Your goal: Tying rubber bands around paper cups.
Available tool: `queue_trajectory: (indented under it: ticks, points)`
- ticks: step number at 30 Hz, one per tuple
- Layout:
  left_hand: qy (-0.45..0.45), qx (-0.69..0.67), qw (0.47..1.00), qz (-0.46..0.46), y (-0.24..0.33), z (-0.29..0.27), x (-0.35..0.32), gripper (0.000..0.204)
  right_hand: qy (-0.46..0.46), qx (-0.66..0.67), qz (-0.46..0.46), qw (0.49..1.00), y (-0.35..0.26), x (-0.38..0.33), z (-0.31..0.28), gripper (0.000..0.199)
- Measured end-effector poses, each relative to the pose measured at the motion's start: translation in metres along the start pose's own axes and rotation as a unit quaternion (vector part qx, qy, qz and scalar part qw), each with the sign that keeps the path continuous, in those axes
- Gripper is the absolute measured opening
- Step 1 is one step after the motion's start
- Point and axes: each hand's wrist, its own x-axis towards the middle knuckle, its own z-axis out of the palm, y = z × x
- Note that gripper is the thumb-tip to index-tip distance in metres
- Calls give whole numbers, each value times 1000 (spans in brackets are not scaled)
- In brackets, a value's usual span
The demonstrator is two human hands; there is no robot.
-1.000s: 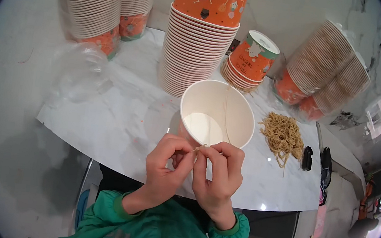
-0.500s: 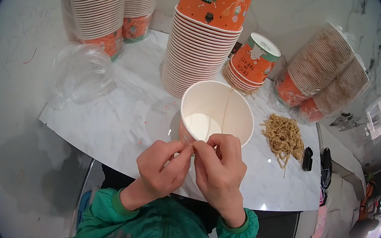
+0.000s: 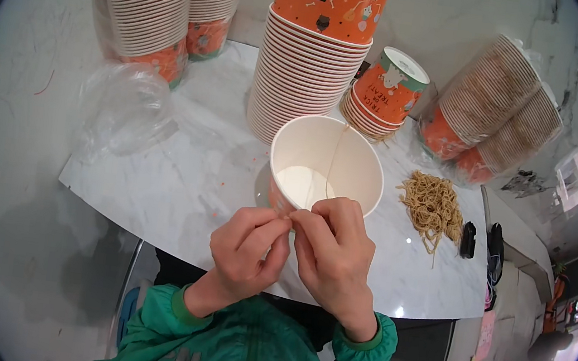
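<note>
A white-lined paper bucket (image 3: 308, 139) with an orange outside stands in front of me, its open mouth tilted toward me. A thin tan string (image 3: 335, 159) runs from its far rim down across the inside and passes behind my right hand (image 3: 338, 251). My left hand (image 3: 249, 244) is closed in a pinch at the bucket's near outer wall. The right hand's thumb and forefinger meet the left fingertips there, pinched too. Both appear to grip the string, though the fingers hide most of it. A tangled pile of tan strings (image 3: 433, 207) lies right of the bucket.
Behind the bucket rises a tall stack of nested buckets (image 3: 310, 68). A short upside-down stack (image 3: 386, 95) stands beside it. Wrapped stacks stand at the far left (image 3: 148, 4) and right (image 3: 483, 96). Crumpled clear plastic (image 3: 127, 114) and a small black object (image 3: 468, 240) lie on the marble-patterned table (image 3: 181, 174).
The bucket has shifted slightly left and away from me, and its string with it. Both hands stay pinched together at the near wall, having moved up only slightly.
</note>
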Motion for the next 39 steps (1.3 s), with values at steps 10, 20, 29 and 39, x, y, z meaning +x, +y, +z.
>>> queue_trajectory:
  ticks: [10,20,29,39]
  points:
    - [-15,-43,996,-81,4,-6,3,23,-31,12,-2,999,1,-1,-2,26]
    - [-126,-373,788,-474,0,-18,10,2,-18,23,-9,1000,2,-9,-1,30]
    - [-131,-478,712,-498,-4,-10,11,3,100,131,100,981,-7,-39,7,30]
    - [-134,-396,811,-408,6,-4,7,7,102,210,166,958,-7,-46,17,22]
